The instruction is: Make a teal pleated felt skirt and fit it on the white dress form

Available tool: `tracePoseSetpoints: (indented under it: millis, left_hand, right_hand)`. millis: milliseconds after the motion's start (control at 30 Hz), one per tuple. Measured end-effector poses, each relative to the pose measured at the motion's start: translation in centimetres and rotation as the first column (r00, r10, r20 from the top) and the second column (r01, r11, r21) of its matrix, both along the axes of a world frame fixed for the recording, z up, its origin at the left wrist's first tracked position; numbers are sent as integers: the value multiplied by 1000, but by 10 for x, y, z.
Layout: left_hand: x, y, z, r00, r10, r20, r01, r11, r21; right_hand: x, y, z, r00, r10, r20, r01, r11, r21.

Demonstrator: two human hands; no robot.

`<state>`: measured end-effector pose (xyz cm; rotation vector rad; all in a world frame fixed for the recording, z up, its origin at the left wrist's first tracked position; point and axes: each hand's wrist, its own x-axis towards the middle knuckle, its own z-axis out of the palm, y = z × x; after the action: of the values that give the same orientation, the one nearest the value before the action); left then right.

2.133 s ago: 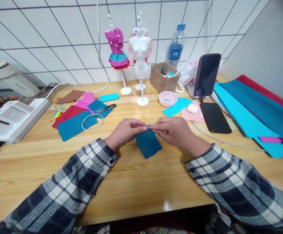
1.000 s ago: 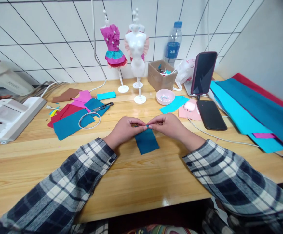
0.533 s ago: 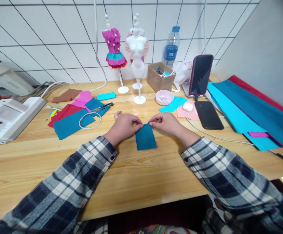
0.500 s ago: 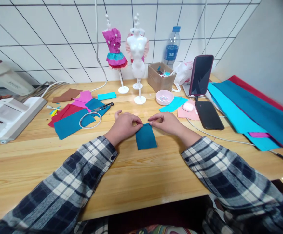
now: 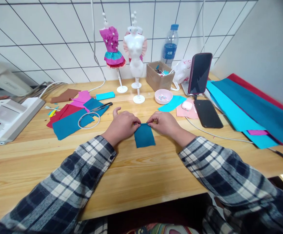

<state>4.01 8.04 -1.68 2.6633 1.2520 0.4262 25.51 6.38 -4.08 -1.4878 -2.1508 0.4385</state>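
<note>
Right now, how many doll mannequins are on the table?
2. The magenta-dressed mannequin stands near the wall; the white mannequin stands just right of it, left of the box. None seem hidden.

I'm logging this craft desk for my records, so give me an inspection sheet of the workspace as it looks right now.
Surface: glossy wooden table.
Job's things: teal piece lies flat between the hands.
Clutter: coloured scraps, scissors, white ring, dressed mannequin, bare mannequin, cardboard box, pink bowl, bottle, upright phone, flat phone, large sheets.
Grippers: left hand and right hand, fingers pinching the teal piece's top edge.
Cables: white cable across the table at right; hanging cable down the wall.
Surroundings: tiled wall; white machine at left.
</note>
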Motion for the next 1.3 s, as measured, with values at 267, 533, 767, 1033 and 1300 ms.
tracePoseSetpoints:
  millis: [267, 533, 767, 1033, 1300]
  left_hand:
    - [0, -9, 5, 990, -123, -72, 132, 981, 139]
    - [-4, -14, 11, 948, -220, -229, 275, 930, 243]
    - [-4, -14, 7, 937, -230, -264, 306, 905, 296]
    - [0, -15, 6, 999, -3, 51, -4, 990, 144]
    - [-2, -16, 4, 984, 71, 163, -77, 997, 31]
  right_hand:
    - [6, -12, 8, 970, 182, 159, -199, 975, 102]
    - [12, -22, 21, 881, 211, 423, -244, 969, 24]
    - [1, -10, 21, 992, -112, 63, 112, 994, 3]
    - [-10, -10, 14, 997, -37, 68, 44, 994, -101]
    - [1, -23, 25, 994, 72, 80, -93, 950, 297]
